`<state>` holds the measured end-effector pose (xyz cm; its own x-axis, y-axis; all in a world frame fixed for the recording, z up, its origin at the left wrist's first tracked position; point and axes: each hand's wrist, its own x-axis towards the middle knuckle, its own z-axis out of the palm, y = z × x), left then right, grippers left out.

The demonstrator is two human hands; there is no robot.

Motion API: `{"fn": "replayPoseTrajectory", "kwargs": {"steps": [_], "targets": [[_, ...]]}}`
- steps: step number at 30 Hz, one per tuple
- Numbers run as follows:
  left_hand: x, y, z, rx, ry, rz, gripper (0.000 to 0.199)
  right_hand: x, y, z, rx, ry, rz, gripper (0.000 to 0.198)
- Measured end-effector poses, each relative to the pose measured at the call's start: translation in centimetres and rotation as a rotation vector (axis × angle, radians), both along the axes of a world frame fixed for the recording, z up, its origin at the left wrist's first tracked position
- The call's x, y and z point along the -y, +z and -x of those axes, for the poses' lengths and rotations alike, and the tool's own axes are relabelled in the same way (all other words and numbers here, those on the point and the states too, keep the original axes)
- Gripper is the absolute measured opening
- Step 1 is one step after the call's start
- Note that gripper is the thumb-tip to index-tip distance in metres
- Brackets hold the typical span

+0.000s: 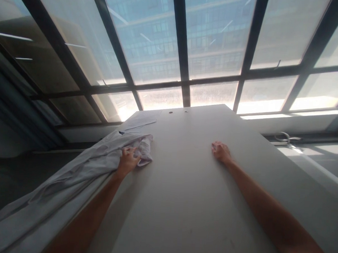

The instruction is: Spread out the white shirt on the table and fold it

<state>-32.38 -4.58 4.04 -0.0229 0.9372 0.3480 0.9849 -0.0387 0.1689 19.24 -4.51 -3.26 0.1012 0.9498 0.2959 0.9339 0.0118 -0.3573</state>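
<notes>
A long grey-white cloth (83,171), bunched and wrinkled, lies along the left edge of the white table (180,194) and hangs over its side. At its crumpled near end, a paler patterned fold (145,149) rests on the tabletop. My left hand (129,162) is on this end, its fingers bent over the fabric and gripping it. Well to the right, my right hand (221,152) rests on the bare tabletop with its fingers curled in. Whatever they may hold is hidden. The two hands are apart.
White paper sheets (139,120) lie at the table's far left corner. Two small round objects or holes (170,112) show near the far edge. Large dark-framed windows (186,49) stand behind. Right of the table is a silvery metal stand (287,139); a curtain (21,109) hangs left.
</notes>
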Motion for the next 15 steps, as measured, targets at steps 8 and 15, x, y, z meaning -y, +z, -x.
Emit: {"fn": "replayPoseTrajectory", "kwargs": {"steps": [8,15], "targets": [[-0.3,-0.8,-3.3,0.251,-0.059,0.069,0.034,0.1,0.1,0.1,0.0,-0.006,-0.011,0.043],[0.7,1.6,-9.7,0.398,-0.13,0.058,0.03,0.4,0.7,0.4,0.035,-0.01,0.029,0.044]]}}
